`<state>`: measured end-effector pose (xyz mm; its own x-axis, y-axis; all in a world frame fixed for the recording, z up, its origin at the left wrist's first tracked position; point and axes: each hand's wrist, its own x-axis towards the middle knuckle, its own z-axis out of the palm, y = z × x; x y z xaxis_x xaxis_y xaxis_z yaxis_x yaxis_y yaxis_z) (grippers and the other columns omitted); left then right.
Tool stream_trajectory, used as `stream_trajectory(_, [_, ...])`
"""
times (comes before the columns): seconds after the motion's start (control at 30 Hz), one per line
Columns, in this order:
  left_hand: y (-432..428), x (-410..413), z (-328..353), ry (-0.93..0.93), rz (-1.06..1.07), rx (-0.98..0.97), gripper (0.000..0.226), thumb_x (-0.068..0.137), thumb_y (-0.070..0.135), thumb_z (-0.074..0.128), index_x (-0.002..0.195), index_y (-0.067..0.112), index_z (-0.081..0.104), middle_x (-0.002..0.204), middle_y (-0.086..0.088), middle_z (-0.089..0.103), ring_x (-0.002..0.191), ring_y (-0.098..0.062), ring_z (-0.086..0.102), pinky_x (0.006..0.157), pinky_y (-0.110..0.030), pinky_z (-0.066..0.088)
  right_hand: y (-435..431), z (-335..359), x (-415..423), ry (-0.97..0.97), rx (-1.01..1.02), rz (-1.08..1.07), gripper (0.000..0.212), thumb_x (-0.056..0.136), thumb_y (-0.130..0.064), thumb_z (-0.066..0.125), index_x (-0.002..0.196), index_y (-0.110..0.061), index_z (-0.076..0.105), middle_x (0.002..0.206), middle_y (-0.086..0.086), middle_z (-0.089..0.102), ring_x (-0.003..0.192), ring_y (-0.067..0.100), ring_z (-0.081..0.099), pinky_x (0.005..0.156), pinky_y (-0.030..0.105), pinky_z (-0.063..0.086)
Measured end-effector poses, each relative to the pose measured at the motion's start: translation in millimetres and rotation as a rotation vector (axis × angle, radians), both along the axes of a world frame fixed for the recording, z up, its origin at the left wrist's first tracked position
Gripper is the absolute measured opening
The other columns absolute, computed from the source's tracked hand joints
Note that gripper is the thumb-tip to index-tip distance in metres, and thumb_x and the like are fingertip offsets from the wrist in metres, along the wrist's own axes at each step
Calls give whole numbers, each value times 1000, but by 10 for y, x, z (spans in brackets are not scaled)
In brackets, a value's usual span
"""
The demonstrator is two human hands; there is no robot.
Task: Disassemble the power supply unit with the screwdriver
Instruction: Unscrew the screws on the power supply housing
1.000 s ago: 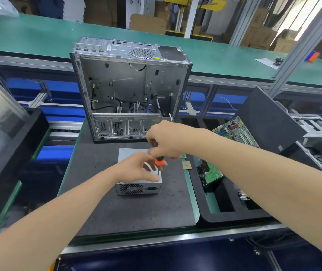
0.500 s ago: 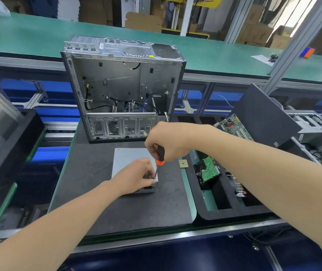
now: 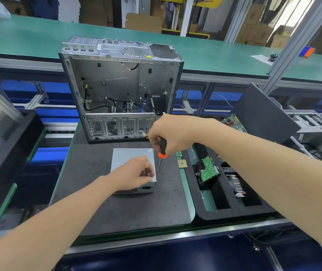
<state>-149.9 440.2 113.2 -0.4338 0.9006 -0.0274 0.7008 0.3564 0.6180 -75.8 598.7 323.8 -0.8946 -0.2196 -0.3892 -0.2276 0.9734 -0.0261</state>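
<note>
The grey power supply unit (image 3: 128, 155) lies flat on the dark mat (image 3: 126, 212), vent grille facing me. My left hand (image 3: 134, 173) rests on its top, fingertips pinched together at the front right corner; anything between them is hidden. My right hand (image 3: 169, 132) grips the black and orange screwdriver (image 3: 162, 151) upright. Its tip hangs just off the unit's right edge, apart from the metal.
An open, stripped computer case (image 3: 117, 85) stands behind the unit. A small chip (image 3: 182, 164) lies on the mat to the right. A black foam tray (image 3: 224, 210) holds a hard drive (image 3: 205, 171). A circuit board (image 3: 234, 122) and dark panel (image 3: 261, 114) sit further right.
The screwdriver has lifted off the unit's top and shifted right, past its edge. My left hand's fingertips have gathered at the front right corner.
</note>
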Motion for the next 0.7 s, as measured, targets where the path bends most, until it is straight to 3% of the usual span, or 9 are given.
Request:
stream_trajectory(0.17, [27,24,8,28,-14,-26,5,96,33,73,93,29,72,99,14,55,86,-1,58,76,-16,48,17,-21,5,-1,0,-2,18,79,-10,71,91,-23,71,90,-7,72,87,14,64,63,28,51])
stream_trajectory(0.33, [9,-22,22,6,13,-33,8,100,30,64,93,30,62,100,14,54,85,-4,55,77,-22,45,18,-34,-7,-1,-7,-13,16,80,-12,73,91,-23,70,88,-9,71,86,13,65,68,31,55])
stream_trajectory(0.43, [-99,-158,68,-44,186,69,16,101,23,63,89,32,57,100,11,57,87,-13,59,76,-23,46,-7,-28,-50,41,-26,-23,12,82,-15,74,91,-23,70,88,-11,68,87,14,62,70,32,54])
stream_trajectory(0.57, [-500,-439,43,-35,639,198,11,102,23,62,91,24,62,97,10,61,85,-6,58,69,-17,40,-70,-84,-187,133,-174,-139,17,84,-13,70,100,-21,71,91,-9,68,92,18,65,75,37,58])
stream_trajectory(0.63, [-775,-548,-51,-21,806,161,13,103,21,62,91,18,65,96,4,63,86,-14,57,75,-26,42,-113,-193,-299,204,-289,-248,16,84,-17,73,99,-22,73,95,-7,69,91,18,67,75,36,58])
stream_trajectory(0.7, [-1039,-606,-185,-36,886,96,13,103,18,63,92,13,67,99,-3,66,95,-20,58,85,-33,44,-158,-371,-416,252,-462,-421,11,82,-19,78,92,-21,75,86,-5,71,80,17,67,69,31,57])
